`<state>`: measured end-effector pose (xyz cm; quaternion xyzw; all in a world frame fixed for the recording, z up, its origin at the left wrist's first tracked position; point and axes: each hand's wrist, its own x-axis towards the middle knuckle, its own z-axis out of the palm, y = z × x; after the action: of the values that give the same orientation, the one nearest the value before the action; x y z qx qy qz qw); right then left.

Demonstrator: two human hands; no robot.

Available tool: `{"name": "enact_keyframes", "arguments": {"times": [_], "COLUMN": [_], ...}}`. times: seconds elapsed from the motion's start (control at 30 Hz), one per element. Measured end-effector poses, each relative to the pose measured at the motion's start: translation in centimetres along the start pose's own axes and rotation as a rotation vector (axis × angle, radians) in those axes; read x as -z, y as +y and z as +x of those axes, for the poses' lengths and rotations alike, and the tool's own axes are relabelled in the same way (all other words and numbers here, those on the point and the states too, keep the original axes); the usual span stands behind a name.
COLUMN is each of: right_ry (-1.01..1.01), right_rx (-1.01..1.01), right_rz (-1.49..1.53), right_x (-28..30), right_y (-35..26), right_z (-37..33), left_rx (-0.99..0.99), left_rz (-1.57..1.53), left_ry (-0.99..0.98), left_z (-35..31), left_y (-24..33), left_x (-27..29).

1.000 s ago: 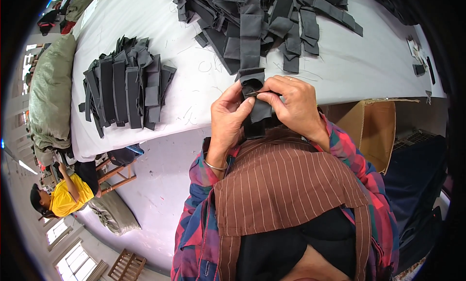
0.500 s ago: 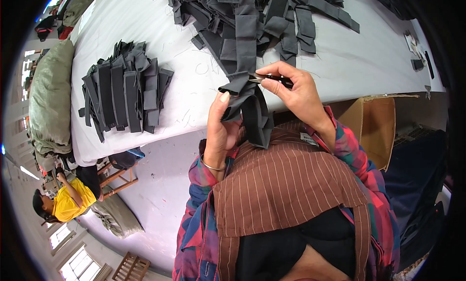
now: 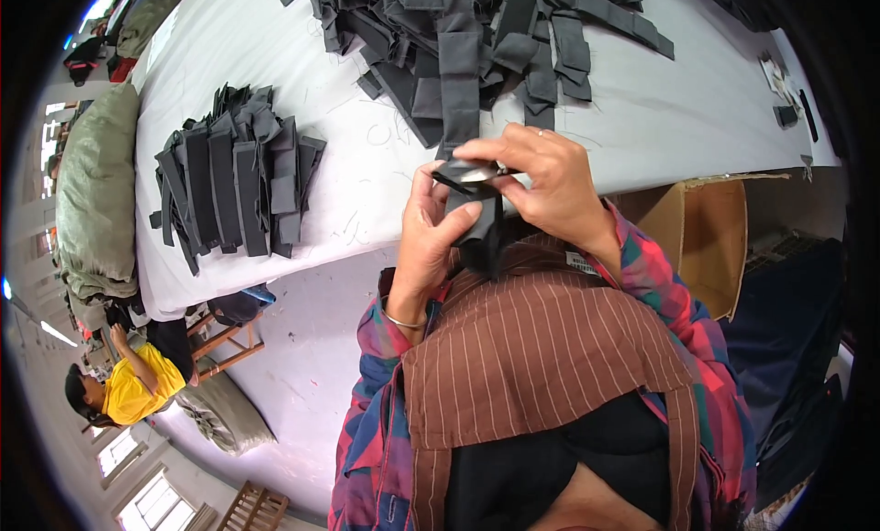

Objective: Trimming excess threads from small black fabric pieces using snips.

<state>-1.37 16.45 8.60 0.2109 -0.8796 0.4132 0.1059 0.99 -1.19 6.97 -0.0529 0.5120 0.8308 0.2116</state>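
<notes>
My left hand is closed on a dark grey fabric strip at the table's front edge, its thumb pressed flat on the cloth. The strip's lower end hangs in front of my apron. In my right hand are thread snips, with the metal blades against the folded cloth just above my left thumb. My right fingers cover most of the handle. A line of joined strips runs from my hands up to a loose heap of similar strips at the far side.
On the white-covered table, a neater stack of dark strips lies to the left. An open cardboard box stands under the right edge. A stuffed sack is at the far left. A person in yellow sits beyond a wooden stool.
My right hand has shifted slightly left and turned over the cloth, bringing the snips across it. My left thumb has come down onto the strip, whose open loop is now bunched together.
</notes>
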Motion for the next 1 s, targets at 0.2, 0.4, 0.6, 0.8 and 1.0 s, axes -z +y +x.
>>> {"name": "enact_keyframes", "arguments": {"times": [0.2,0.4,0.6,0.8,1.0], "right_ry": [0.022,0.013,-0.100,-0.057,-0.072], "right_rx": [-0.134,-0.126,-0.079,0.096,0.288], "right_rz": [0.341,0.534,0.332,0.008,-0.249], "right_x": [-0.9,-1.3,-0.4,2.6,3.1], "right_y": [0.6,0.9,1.0,1.2,1.0], "right_z": [-0.4,-0.9,-1.4,-0.2,0.5], "left_rx": [-0.028,0.110,0.109,0.101,0.108], "left_rz": [0.012,-0.202,-0.079,-0.039,0.065], "left_ry": [-0.073,0.010,0.056,0.149,0.165], "left_z": [-0.1,0.0,0.2,-0.3,-0.3], "left_y": [0.8,0.9,-0.7,-0.3,-0.4], "left_x": [-0.2,0.1,1.3,0.6,0.4]}}
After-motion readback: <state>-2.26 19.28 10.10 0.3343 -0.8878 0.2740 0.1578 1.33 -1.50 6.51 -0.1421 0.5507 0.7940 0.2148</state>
